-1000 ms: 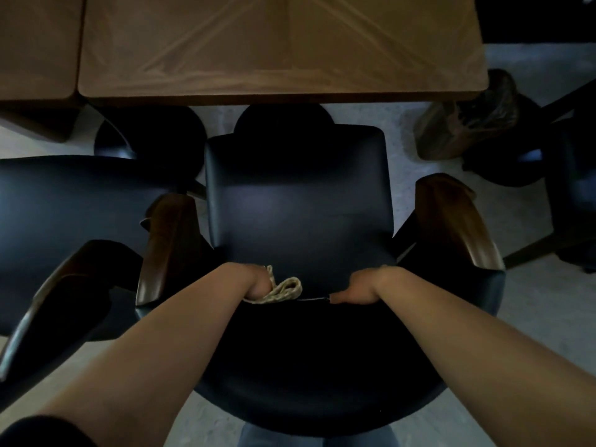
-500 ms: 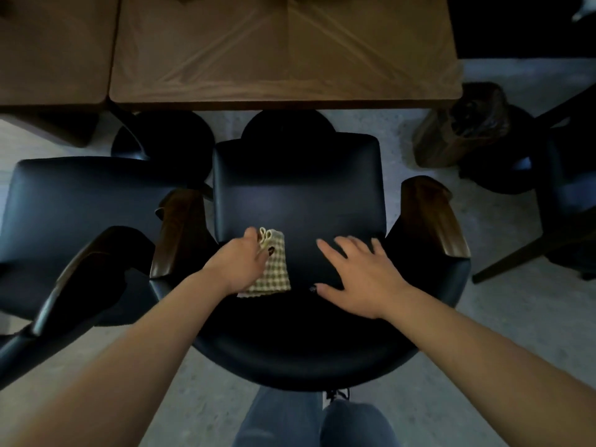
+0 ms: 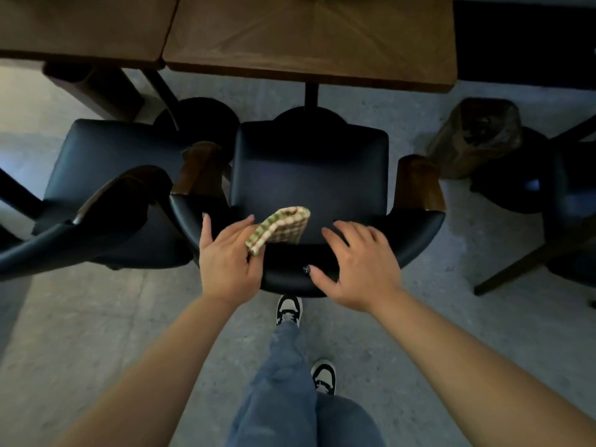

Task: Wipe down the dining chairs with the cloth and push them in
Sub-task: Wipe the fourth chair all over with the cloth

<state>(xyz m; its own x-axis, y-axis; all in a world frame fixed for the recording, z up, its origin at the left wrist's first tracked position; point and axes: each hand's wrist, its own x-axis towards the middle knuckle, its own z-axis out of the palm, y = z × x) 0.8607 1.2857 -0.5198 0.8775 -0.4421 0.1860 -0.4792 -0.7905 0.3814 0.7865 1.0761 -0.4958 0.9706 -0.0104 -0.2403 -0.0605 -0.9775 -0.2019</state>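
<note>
floor (image 3: 96, 333): pale grey speckled concrete, filling the lower view
tables (image 3: 309, 37): two brown wood tops side by side along the upper edge, a narrow seam between them; tops bare where seen
table base (image 3: 311, 109): dark post down to a round black foot on the floor, behind the middle chair
middle chair (image 3: 309, 175): black seat, wood arm caps, standing on the floor just clear of the table edge
left chair (image 3: 106, 169): black, beside the middle one, arms nearly touching
right chair (image 3: 567, 201): dark, partly cut off by the frame
stump (image 3: 474, 137): brown block on the floor, right of the middle chair
shoes (image 3: 289, 309): black and white, on the floor behind the middle chair
</note>
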